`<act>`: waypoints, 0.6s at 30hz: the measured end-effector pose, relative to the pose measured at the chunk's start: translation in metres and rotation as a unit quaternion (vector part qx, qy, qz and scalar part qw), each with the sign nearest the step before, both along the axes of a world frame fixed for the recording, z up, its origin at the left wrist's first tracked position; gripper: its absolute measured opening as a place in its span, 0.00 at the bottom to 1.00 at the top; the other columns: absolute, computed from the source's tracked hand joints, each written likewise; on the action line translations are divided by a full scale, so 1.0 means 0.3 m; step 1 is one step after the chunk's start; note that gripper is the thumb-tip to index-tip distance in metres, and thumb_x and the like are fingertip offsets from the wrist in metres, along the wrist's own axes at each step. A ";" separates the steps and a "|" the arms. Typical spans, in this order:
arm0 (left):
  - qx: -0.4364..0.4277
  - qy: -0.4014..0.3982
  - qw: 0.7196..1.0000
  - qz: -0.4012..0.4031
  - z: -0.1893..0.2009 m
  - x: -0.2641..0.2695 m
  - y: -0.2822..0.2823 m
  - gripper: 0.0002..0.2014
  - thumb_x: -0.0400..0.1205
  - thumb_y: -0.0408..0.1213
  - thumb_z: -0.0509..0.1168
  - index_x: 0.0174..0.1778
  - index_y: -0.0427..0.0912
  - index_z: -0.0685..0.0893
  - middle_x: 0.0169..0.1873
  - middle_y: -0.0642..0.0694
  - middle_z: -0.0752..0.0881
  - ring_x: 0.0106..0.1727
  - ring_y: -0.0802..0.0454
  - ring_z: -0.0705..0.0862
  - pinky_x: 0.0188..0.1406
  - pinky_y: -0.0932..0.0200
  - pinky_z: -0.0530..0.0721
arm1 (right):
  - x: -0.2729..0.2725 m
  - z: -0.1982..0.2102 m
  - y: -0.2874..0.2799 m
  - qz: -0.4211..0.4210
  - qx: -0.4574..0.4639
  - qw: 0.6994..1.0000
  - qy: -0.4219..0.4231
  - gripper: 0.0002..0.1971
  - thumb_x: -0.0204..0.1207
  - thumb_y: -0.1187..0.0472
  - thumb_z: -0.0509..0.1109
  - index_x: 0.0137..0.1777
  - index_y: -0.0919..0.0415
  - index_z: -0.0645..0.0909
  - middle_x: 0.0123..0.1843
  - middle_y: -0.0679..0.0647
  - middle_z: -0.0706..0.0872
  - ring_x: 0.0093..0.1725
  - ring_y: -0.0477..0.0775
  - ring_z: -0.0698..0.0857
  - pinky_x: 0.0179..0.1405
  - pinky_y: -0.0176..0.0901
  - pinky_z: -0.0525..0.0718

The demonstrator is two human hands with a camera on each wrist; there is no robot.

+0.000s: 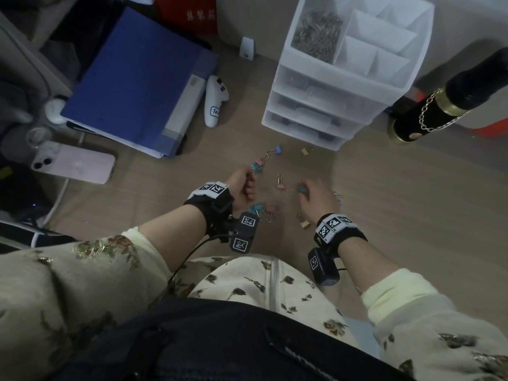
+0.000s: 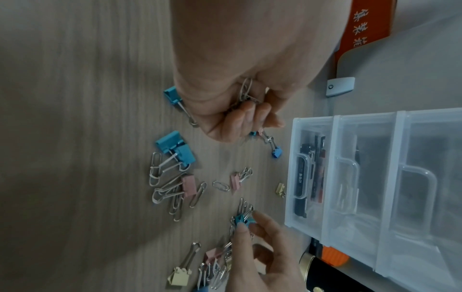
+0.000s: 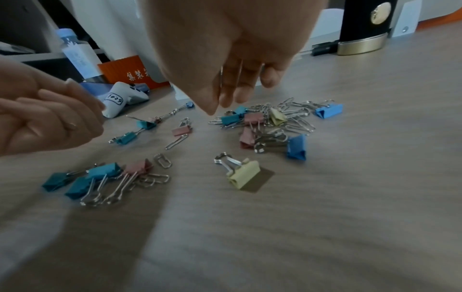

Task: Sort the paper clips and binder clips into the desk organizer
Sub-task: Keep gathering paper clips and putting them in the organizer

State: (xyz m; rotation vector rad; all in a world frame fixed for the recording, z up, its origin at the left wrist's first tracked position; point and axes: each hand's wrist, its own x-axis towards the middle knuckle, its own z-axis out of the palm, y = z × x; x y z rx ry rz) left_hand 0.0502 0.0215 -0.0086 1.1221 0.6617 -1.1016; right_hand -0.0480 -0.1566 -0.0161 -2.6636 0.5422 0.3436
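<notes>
While the left hand (image 2: 240,110) curls its fingers round a bunch of paper clips (image 2: 246,92), the right hand (image 2: 260,247) pinches a teal binder clip (image 2: 243,220) on the surface (image 3: 325,217); lifting it clear of tangled wire, then carrying each kind to its own compartment of the organizer (image 1: 354,70), looks wisest.

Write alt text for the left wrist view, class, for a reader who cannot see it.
The left hand holds a bunch of silver paper clips above a wooden desk scattered with coloured binder clips and loose paper clips. The right hand touches a teal binder clip beside a clear plastic drawer organizer.
</notes>
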 end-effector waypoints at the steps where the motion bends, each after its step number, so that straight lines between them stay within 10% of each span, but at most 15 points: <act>1: 0.003 0.002 1.000 0.000 -0.003 0.003 0.000 0.16 0.82 0.37 0.51 0.27 0.45 0.66 0.12 0.54 0.62 0.11 0.57 0.59 0.12 0.70 0.58 | 0.014 0.001 0.004 0.013 -0.010 1.000 -0.002 0.13 0.78 0.60 0.63 0.62 0.58 0.79 0.60 0.58 0.80 0.59 0.62 0.80 0.55 0.50 0.78; 18: 0.031 0.001 1.000 -0.004 -0.001 0.049 -0.004 0.14 0.81 0.36 0.51 0.27 0.45 0.67 0.13 0.53 0.64 0.12 0.57 0.60 0.13 0.70 0.59 | 0.093 -0.005 0.018 0.084 -0.127 0.982 0.113 0.10 0.79 0.60 0.64 0.57 0.62 0.79 0.58 0.60 0.81 0.60 0.63 0.79 0.57 0.53 0.77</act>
